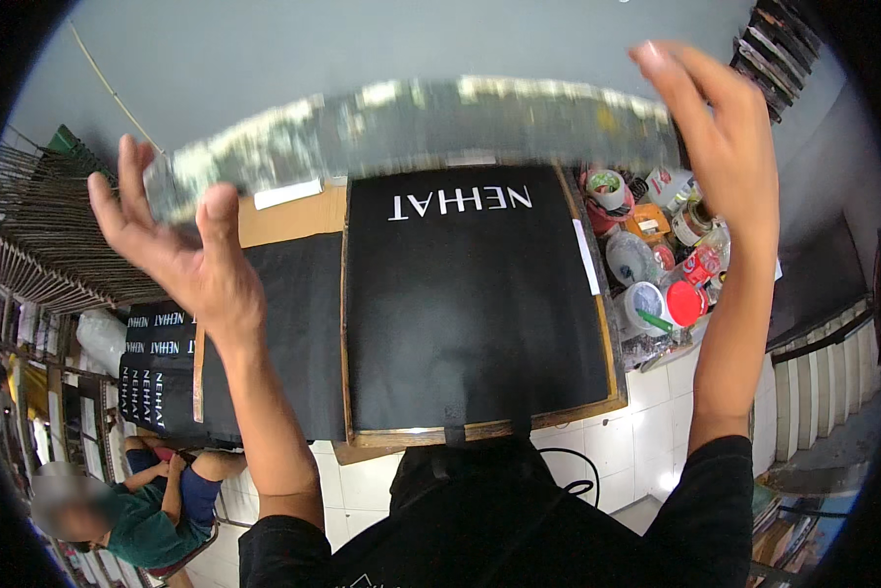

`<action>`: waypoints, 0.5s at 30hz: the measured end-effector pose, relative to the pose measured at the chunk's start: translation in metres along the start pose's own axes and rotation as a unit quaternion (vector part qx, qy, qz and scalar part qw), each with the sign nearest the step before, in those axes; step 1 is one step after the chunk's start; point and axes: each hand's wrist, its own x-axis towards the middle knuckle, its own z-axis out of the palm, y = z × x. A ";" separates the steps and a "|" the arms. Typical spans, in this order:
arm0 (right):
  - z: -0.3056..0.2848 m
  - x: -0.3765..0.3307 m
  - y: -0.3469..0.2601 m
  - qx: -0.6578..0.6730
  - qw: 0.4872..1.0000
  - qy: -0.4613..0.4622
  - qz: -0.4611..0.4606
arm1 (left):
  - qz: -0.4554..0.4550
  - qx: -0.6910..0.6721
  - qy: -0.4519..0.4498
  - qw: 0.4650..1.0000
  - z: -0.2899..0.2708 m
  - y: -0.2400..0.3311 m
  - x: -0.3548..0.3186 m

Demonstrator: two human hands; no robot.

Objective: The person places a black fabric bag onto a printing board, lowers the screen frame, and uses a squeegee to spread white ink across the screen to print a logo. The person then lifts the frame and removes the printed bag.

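Note:
A long dark frame point(391, 127), smeared with pale paint and seen edge-on, is raised above the far side of the table; it looks like a screen-printing frame. Motion blurs it. My left hand point(185, 240) holds its left end between the thumb and spread fingers. At the other end, my right hand point(720, 137) grips with the fingers reaching past the top edge; its thumb is hidden. Below, a black sheet point(470, 304) with white lettering along its far part lies within a thin wooden border point(345, 323).
Paint tubs and jars point(646, 304) crowd the right side. Left of the border lie dark sheets point(274, 323) and printed black strips point(156, 363). Wire racks point(58, 225) stand at far left. Another person point(156, 519) sits at lower left. A grey wall point(362, 39) stands behind.

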 end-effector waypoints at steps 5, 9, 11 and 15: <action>0.008 0.075 0.007 -0.061 0.996 0.062 -0.007 | -0.285 0.113 -0.289 0.907 0.023 -0.072 -0.112; 0.010 0.141 0.051 0.006 1.000 0.001 -0.003 | -0.468 0.289 -0.366 0.750 -0.035 -0.120 -0.223; 0.008 0.151 0.047 -0.032 0.993 -0.007 0.111 | -0.583 0.157 -0.325 0.728 -0.048 -0.122 -0.215; 0.032 0.171 0.054 0.005 0.999 -0.006 0.032 | -0.502 0.208 -0.250 0.802 -0.151 -0.171 -0.211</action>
